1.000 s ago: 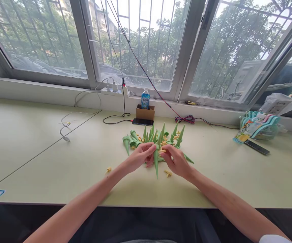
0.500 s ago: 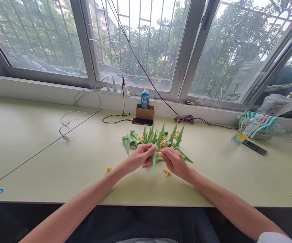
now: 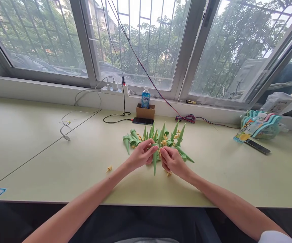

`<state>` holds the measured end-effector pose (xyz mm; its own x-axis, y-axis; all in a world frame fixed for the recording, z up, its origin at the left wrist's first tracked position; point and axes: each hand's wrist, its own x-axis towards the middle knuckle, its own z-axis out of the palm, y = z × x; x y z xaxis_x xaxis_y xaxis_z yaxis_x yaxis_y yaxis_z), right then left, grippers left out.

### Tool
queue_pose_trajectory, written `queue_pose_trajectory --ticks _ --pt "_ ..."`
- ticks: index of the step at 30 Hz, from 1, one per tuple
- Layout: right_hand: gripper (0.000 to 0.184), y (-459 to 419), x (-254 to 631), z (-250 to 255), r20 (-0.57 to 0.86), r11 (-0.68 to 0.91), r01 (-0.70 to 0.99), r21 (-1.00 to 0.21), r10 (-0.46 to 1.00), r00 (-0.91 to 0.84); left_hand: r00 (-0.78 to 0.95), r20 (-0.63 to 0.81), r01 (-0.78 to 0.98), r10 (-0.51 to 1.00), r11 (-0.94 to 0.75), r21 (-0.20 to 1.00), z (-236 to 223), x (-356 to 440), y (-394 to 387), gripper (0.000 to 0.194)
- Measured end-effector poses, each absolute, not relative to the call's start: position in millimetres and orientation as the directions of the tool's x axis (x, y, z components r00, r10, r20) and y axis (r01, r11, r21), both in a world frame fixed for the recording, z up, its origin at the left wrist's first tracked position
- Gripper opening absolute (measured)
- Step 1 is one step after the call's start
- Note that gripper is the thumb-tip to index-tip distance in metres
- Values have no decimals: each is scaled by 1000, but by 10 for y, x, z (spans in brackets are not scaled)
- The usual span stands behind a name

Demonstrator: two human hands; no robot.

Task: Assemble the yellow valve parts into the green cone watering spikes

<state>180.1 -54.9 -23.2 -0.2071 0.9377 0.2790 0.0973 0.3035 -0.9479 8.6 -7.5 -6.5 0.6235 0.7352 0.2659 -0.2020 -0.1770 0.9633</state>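
Observation:
My left hand (image 3: 141, 156) is closed around the top of a green plant watering spike (image 3: 155, 166), which hangs with its point down. Close beside it, my right hand (image 3: 174, 162) pinches a small yellow valve piece (image 3: 160, 153), mostly covered by the fingers. I cannot tell whether that piece touches the spike. Behind both hands lies a pile of green spikes (image 3: 180, 135), some standing tip up, others on their sides. Several yellow pieces (image 3: 164, 142) are scattered among them. One loose yellow piece (image 3: 109, 169) lies left of my forearm; another (image 3: 169, 173) is partly hidden below my right hand.
At the back, a blue-labelled bottle (image 3: 145, 98) stands in a cardboard box (image 3: 145, 112), with a phone (image 3: 143, 121) in front. Cables (image 3: 185, 118) run along the wall. To the right are a snack packet (image 3: 245, 132), teal items (image 3: 268, 126) and a dark flat object (image 3: 257, 146).
My right fingers have closed more tightly around the yellow piece and shifted slightly, now partly covering the loose piece below. The left hand keeps its hold on the spike.

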Motion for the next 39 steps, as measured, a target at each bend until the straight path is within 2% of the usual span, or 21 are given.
queue_pose_trajectory --ticks 8,12,15,20,22,24,26,29,31,33,36,39 --pt "38 -580 1839 -214 320 363 139 -921 911 -262 618 233 -205 751 -132 970 -8 79 -84 37" --pt "39 -576 1833 -217 306 337 73 -939 910 -279 616 255 -200 746 -165 966 -62 82 -58 38" --pt "41 -576 1820 -206 248 255 -15 -967 922 -298 607 282 -189 743 -209 959 -104 78 -48 37" --pt "41 -570 1832 -165 56 -41 -218 -975 906 -420 586 312 -137 748 -288 948 -133 64 -53 35" --pt "40 -563 1837 -161 21 -113 -260 -959 887 -461 585 309 -131 750 -289 948 -132 64 -56 36" --pt "40 -560 1831 -164 37 -93 -260 -961 890 -455 581 303 -153 755 -264 952 -128 66 -58 36" --pt "41 -566 1814 -168 91 5 -205 -979 907 -411 576 295 -178 762 -235 955 -117 68 -60 36" --pt "42 -584 1788 -167 220 233 7 -972 927 -305 589 257 -190 766 -178 966 -85 65 -67 34" --pt "42 -593 1780 -167 323 371 188 -910 915 -242 606 218 -197 765 -121 973 -65 60 -71 34" --pt "42 -594 1779 -173 383 433 295 -852 899 -211 618 194 -212 762 -77 974 -55 55 -72 33" --pt "41 -588 1779 -183 321 370 202 -907 917 -237 626 200 -215 754 -80 973 -67 53 -69 33" --pt "43 -577 1784 -173 155 144 -58 -988 934 -323 613 240 -205 752 -142 968 -87 56 -67 33"
